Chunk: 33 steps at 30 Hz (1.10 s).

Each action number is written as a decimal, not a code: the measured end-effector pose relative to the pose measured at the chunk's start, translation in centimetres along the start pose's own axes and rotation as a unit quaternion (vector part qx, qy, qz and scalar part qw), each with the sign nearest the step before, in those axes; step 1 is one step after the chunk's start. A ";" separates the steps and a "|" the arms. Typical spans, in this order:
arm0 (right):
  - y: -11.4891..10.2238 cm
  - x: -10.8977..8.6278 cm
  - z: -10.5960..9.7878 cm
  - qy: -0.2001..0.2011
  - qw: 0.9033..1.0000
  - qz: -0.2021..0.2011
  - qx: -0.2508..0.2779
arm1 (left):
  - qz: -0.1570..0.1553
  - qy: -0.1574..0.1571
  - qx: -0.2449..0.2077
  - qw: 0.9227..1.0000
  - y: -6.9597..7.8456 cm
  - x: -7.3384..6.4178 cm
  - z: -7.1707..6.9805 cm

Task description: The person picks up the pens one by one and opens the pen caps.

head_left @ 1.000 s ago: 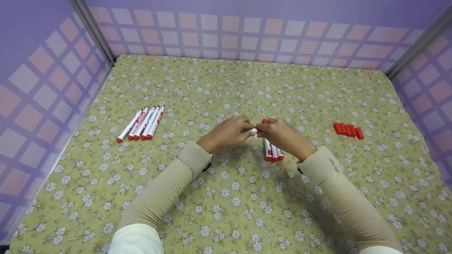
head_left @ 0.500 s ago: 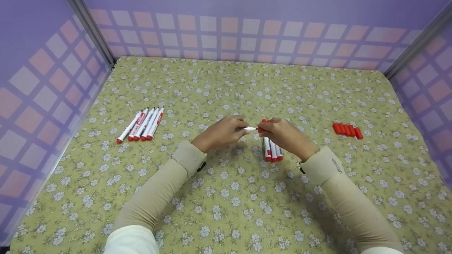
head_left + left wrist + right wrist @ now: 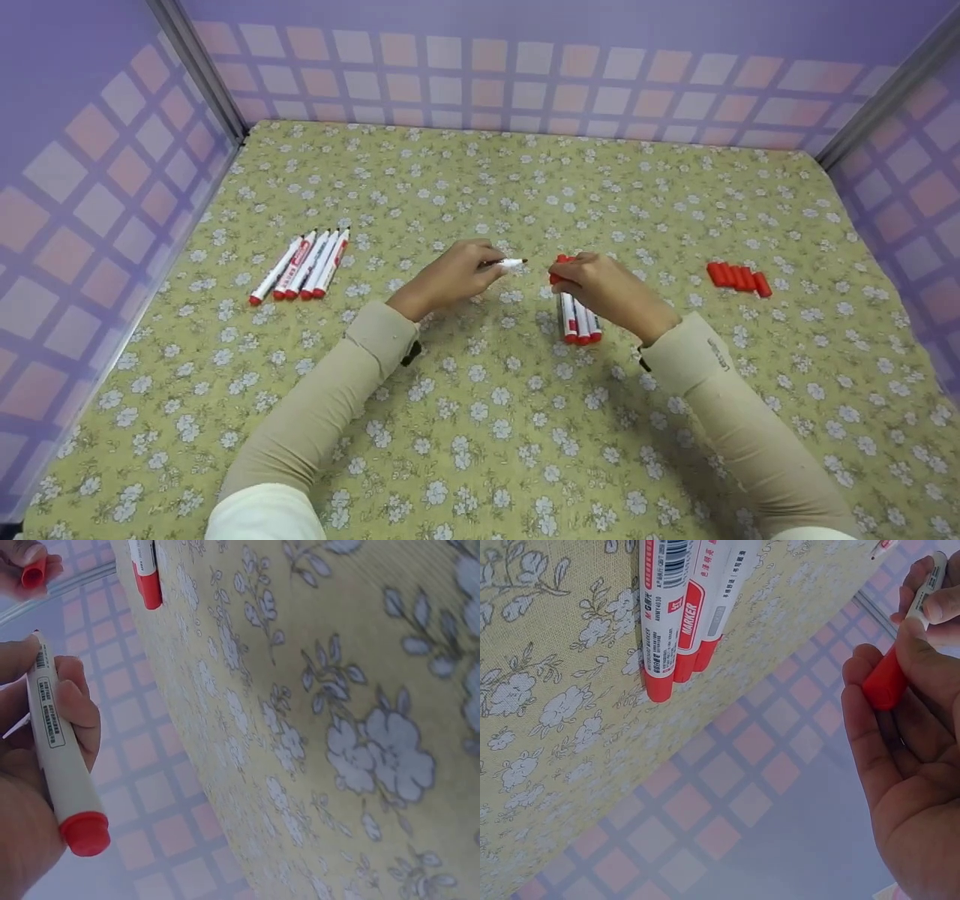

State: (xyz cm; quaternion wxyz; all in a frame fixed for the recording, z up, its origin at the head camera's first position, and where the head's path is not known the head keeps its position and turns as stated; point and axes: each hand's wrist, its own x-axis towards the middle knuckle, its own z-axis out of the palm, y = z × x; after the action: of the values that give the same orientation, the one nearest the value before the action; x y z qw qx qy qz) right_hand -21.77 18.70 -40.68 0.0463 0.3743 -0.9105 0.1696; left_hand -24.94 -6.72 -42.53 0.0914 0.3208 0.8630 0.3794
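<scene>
My left hand [image 3: 448,279] grips a white marker [image 3: 64,739] with a red end plug. Its bare dark tip points right, toward the other hand in the head view. Thumb and fingers of my right hand [image 3: 611,291] pinch a red marker cap [image 3: 886,681], its mouth facing the marker. A gap separates cap and tip. Beneath the right hand, capped markers [image 3: 667,622] lie side by side on the cloth, three of their lower ends showing; the hand covers part of them in the head view.
Several uncapped white markers [image 3: 304,266] lie in a row at the left, tips pointing away. A short row of loose red caps [image 3: 739,278] sits at the right. A flowered cloth [image 3: 480,450] covers the table, with purple checked panels [image 3: 487,67] around its back and sides.
The cap has come off the marker. My left hand has drawn back to the left with the marker, baring its tip, while the right hand stays nearly in place with the cap.
</scene>
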 end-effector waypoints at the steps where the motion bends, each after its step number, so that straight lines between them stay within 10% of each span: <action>1: 0.0 0.0 0.0 0.000 1.000 0.000 0.001 | -0.003 0.006 -0.005 1.000 -0.2 -0.1 -0.2; 14: 0.2 -0.5 0.2 0.014 1.000 -0.023 0.003 | -0.100 0.100 -0.072 0.987 -2.7 -1.9 -3.3; 33: 0.1 -0.8 0.0 -0.008 1.000 -0.010 0.004 | -0.238 0.156 -0.083 0.955 -6.4 -5.2 -8.3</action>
State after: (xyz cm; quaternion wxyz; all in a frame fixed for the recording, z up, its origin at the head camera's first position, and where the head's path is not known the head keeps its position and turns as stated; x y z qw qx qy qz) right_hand -21.27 19.27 -40.84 0.0394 0.3847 -0.9065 0.1697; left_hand -27.32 -18.07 -41.77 0.0690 0.0342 0.8833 0.4624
